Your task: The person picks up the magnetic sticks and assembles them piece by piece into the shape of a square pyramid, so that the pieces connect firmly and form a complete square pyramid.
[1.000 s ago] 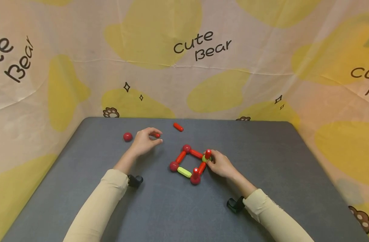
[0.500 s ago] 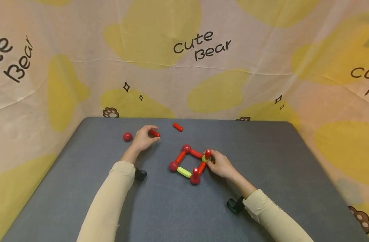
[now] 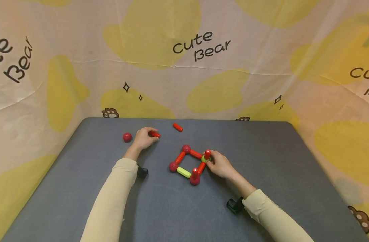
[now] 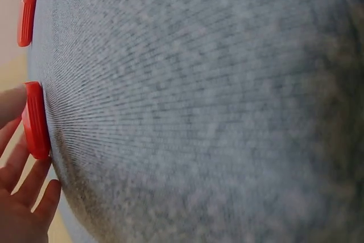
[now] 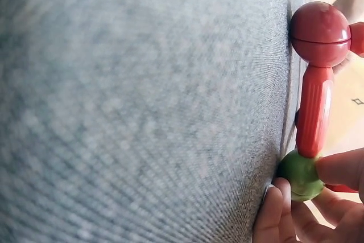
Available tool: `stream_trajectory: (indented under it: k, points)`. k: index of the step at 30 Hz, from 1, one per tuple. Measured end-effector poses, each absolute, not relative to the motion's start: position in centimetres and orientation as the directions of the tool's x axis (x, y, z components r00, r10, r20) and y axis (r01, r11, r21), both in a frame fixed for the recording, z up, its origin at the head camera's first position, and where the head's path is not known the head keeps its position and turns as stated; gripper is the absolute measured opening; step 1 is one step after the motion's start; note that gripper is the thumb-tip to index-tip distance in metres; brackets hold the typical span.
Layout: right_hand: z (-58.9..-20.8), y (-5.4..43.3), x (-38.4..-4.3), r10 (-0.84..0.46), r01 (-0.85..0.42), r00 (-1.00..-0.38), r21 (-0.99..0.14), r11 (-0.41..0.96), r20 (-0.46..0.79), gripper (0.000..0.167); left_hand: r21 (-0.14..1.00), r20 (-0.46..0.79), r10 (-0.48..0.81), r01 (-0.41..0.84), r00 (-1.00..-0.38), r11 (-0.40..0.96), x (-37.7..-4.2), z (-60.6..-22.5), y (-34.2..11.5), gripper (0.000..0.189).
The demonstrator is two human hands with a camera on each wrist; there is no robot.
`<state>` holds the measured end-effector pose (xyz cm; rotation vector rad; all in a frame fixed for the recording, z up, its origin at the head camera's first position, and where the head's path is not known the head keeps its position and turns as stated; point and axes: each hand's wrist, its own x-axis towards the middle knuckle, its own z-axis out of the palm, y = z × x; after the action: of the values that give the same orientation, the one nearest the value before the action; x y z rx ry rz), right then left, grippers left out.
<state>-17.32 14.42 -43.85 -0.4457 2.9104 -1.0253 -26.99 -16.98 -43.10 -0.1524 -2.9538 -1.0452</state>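
Observation:
At the far left of the table, my left hand (image 3: 144, 138) holds a red magnetic rod (image 3: 155, 134) between thumb and fingers. In the left wrist view, the thumb lies against this rod (image 4: 37, 120), low over the table. My right hand (image 3: 221, 163) pinches the green ball (image 5: 300, 176) at the right corner of a four-sided frame. Three red balls, such as the front one (image 3: 194, 180), form its other corners. Red rods (image 3: 180, 157) and one yellow-green rod (image 3: 184, 172) join them. Two red rods stand upright, one on the green ball and one on the front ball (image 3: 195, 171).
A loose red rod (image 3: 177, 127) lies near the table's back edge, right of my left hand. Left of that hand sits a loose red ball (image 3: 127, 137). A patterned cloth (image 3: 214, 90) rises behind the grey table (image 3: 257, 151).
My left forearm has swung to the right, and the fingers have shifted along the red rod, now closer about it. My right hand and the frame stay where they were.

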Motion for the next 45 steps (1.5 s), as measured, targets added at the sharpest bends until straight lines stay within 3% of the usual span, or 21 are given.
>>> stream_trajectory:
  k: [12,21,27,33,40,45]
  points:
    - [-43.7,14.2,-17.0,-0.275,-0.265,-0.958,-0.624,0.735,0.083,0.029,0.569,-0.036,0.028,0.002,-0.999,0.823,-26.6,-42.8,-17.0,0.030]
    - [-43.8,14.4,-17.2,-0.283,-0.280,-0.954,-0.628,0.726,0.098,0.028,0.535,-0.041,0.041,0.013,-0.998,0.845,-26.7,-42.7,-16.9,0.026]
    - [-43.7,14.4,-17.0,-0.307,-0.347,-0.935,-0.635,0.690,0.177,0.026,0.564,-0.021,0.046,0.026,-0.999,0.826,-26.7,-42.7,-16.9,0.026]
    - [-44.0,14.4,-17.1,-0.294,-0.302,-0.948,-0.634,0.712,0.121,0.027,0.616,0.012,0.087,0.076,-0.996,0.784,-25.9,-42.4,-16.9,0.026]
    - [-43.8,14.6,-16.8,-0.316,-0.362,-0.930,-0.636,0.681,0.190,0.027,0.686,0.043,0.136,0.129,-0.990,0.716,-24.3,-41.5,-16.0,0.026]
    - [-43.8,14.5,-17.0,-0.297,-0.306,-0.947,-0.631,0.713,0.125,0.029,0.712,0.079,0.172,0.177,-0.982,0.679,-23.0,-41.1,-15.1,0.025]
